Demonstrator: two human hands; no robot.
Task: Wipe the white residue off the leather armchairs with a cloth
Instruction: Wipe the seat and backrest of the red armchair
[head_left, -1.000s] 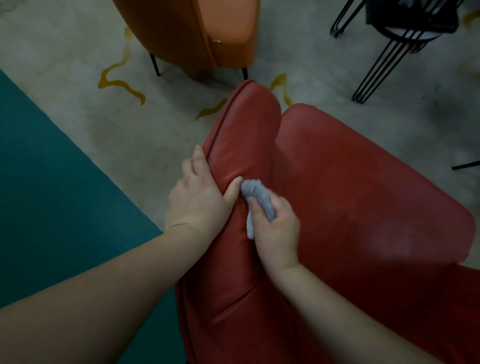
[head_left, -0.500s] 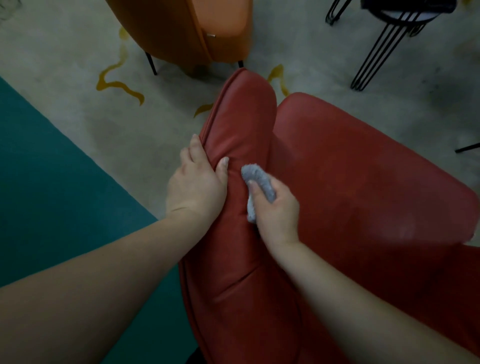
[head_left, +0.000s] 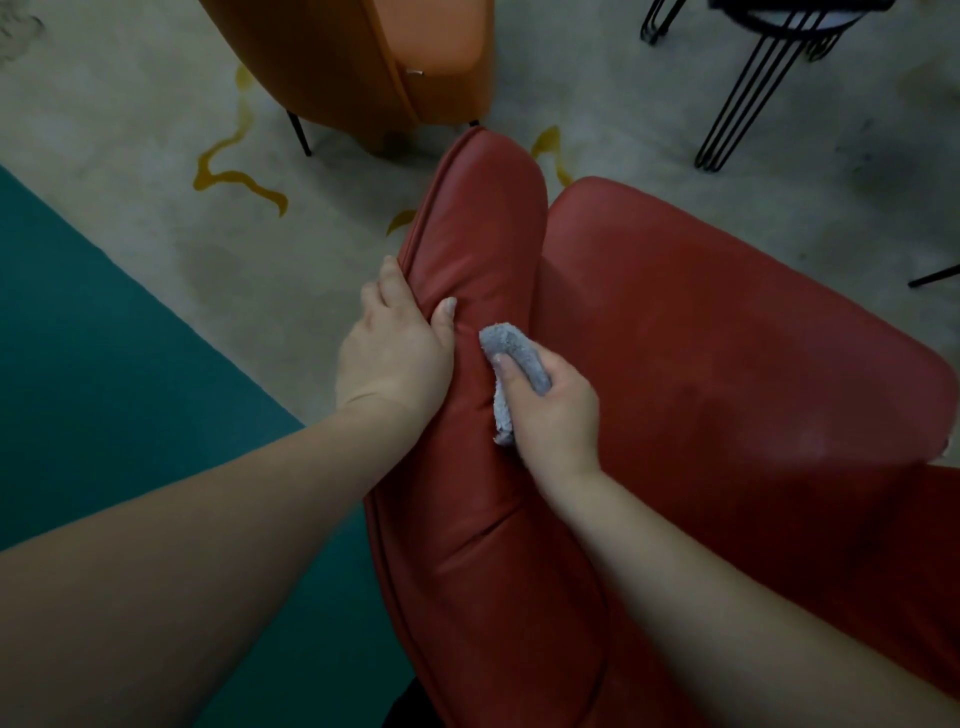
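A red leather armchair fills the middle and right of the head view, its padded left arm running away from me. My left hand grips the outer edge of that arm, thumb on top and fingers wrapped over the seam. My right hand holds a bunched grey cloth and presses it against the arm's inner side, beside the seat cushion. A faint pale smear shows on the seat at the right.
An orange leather armchair stands on thin dark legs at the top. A black wire-legged table is at the top right. Beige carpet with yellow squiggles lies around; a teal strip runs along the left.
The cloth and my right hand slid a little up along the chair arm. My left hand shifted with it, thumb lifting away from the cloth. The view moved slightly closer.
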